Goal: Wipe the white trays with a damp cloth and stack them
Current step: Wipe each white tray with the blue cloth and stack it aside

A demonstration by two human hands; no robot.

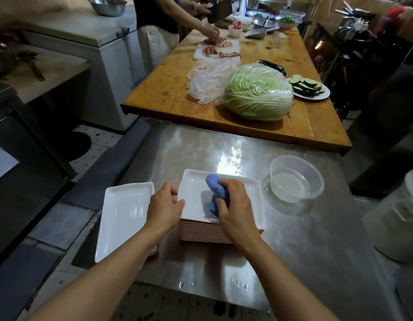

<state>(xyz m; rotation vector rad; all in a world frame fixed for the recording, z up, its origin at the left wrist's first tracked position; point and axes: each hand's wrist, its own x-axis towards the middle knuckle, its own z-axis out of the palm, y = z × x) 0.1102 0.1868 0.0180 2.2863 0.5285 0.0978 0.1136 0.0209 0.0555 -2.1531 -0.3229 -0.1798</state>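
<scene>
A tall stack of white trays stands on the steel table in front of me. My right hand grips a bunched blue cloth and presses it on the top tray of that stack. My left hand holds the left rim of the same top tray with curled fingers. To the left lies a second white tray on a much lower pile, near the table's left edge.
A clear plastic bowl of water sits right of the stack. Behind, a wooden table carries a wrapped cabbage, a plastic bag, a plate of sliced eggplant and a cutting board where another person cuts meat. A white bucket stands at right.
</scene>
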